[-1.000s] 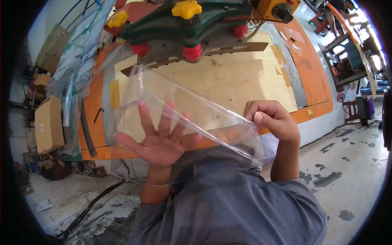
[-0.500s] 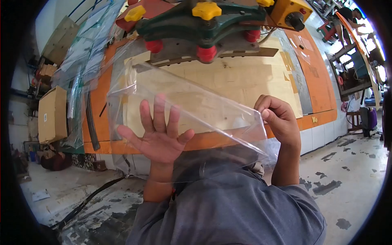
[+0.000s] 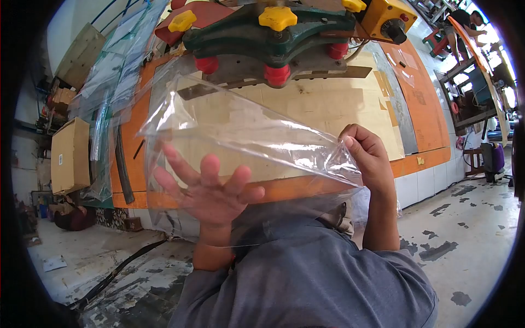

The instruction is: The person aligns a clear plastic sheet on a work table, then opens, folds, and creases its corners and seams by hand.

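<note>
A clear plastic piece (image 3: 257, 131), shaped like a bag or folded sheet, stretches between my hands above the wooden board (image 3: 328, 104). My left hand (image 3: 210, 191) has its fingers spread behind or inside the film; which of these I cannot tell. At the film's right corner, my right hand (image 3: 367, 156) pinches the plastic between thumb and fingers, creasing it there. Beyond the hands is a dark green machine head (image 3: 229, 38) with yellow knobs (image 3: 278, 18) and red feet (image 3: 276, 74).
An orange work surface (image 3: 421, 104) surrounds the board. On the left are clear sheets (image 3: 104, 93), a cardboard box (image 3: 71, 156) and a dark strip (image 3: 123, 169). A yellow control box (image 3: 385, 21) is at the upper right. Another person (image 3: 465, 24) is at the far right.
The fingers of my left hand have bent and tilted lower behind the film. The plastic has folded more sharply, with fresh creases near my right hand, which still pinches it.
</note>
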### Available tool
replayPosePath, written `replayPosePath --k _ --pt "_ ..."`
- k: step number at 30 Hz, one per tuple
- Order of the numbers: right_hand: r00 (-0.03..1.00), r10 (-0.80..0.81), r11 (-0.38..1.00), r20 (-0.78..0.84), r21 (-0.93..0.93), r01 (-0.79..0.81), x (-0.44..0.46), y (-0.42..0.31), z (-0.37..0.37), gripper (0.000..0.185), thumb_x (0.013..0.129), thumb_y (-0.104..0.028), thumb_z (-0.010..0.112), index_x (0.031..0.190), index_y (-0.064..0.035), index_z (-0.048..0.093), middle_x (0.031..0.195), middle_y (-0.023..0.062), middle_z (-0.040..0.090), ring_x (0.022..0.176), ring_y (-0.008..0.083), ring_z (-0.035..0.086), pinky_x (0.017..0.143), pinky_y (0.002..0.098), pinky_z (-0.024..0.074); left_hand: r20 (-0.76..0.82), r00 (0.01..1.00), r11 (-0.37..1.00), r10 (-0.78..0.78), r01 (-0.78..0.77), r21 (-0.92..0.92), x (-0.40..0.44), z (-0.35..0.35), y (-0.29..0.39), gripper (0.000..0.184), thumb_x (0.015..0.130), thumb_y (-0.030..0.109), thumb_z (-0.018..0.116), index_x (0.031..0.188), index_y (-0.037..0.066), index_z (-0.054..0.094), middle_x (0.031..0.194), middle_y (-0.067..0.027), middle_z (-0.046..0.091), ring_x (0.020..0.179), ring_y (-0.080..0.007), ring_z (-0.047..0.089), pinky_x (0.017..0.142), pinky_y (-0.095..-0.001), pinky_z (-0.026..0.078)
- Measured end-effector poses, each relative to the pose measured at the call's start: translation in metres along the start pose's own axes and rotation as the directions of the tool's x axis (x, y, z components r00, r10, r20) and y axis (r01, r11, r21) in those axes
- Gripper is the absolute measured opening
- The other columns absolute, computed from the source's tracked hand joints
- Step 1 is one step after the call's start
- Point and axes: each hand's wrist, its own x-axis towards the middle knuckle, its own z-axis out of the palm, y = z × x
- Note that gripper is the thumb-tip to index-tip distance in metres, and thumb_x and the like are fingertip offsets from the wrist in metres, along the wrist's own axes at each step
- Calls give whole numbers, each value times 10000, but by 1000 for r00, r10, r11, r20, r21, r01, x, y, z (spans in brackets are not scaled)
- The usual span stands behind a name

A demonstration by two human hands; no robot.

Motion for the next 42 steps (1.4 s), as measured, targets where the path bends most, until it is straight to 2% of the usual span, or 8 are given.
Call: replayPosePath --k 9,14,18,22,29,35,38,42 --pt "996 88 996 34 20 -89 6 11 8 239 1046 -251 644 942 -38 614 847 -46 577 773 40 456 681 222 385 -46 998 999 33 -34 -18 -21 13 20 756 957 809 314 1533 348 480 1644 -23 399 1573 -242 232 1226 -677 38" --pt "995 55 998 86 23 -58 5 8 13 223 1049 -236 641 971 -28 620 867 -40 587 802 47 483 712 229 413 22 1000 999 19 -19 39 -17 9 22 661 985 743 366 1471 340 563 1628 -14 424 1567 -214 249 1219 -697 63" --pt "989 76 997 127 -12 -75 5 9 16 206 1051 -215 631 996 -17 622 879 -34 595 826 53 515 740 233 434 6 997 958 -81 77 277 -10 0 2 668 1044 585 470 1630 344 257 1715 -49 228 1565 -395 202 1193 -693 202" --pt "988 87 995 125 -58 -80 6 13 16 215 1049 -217 626 991 -10 633 877 -22 602 827 66 528 754 245 444 -64 984 899 -167 178 399 -1 6 14 681 1065 559 441 1652 329 183 1727 -45 188 1570 -363 204 1194 -674 220" --pt "982 50 982 181 -191 -14 4 7 22 260 1035 -245 638 977 8 651 859 21 622 846 114 561 794 285 474 -99 966 840 239 -155 519 7 16 32 790 1086 511 421 1669 242 -38 1749 9 82 1599 -269 151 1156 -554 278" --pt "989 69 992 133 -115 -54 4 14 25 270 1043 -256 631 981 6 641 869 21 625 847 110 557 792 287 475 -220 910 918 352 -289 273 17 20 23 880 1060 334 539 1657 230 -99 1733 5 192 1562 -154 260 1100 -475 358" --pt "992 66 994 105 -98 -56 4 15 27 265 1049 -255 628 982 2 633 869 14 620 849 98 551 783 278 471 -139 926 936 351 -341 89 16 17 21 968 1028 350 589 1643 256 -153 1659 13 382 1520 -116 332 1100 -492 365" --pt "996 52 997 74 44 -56 2 19 30 250 1050 -243 634 981 -3 629 863 2 615 845 82 544 770 264 466 -177 953 959 246 -213 187 14 16 -3 914 1001 555 558 1667 259 5 1582 -7 488 1450 -215 439 1085 -505 381"
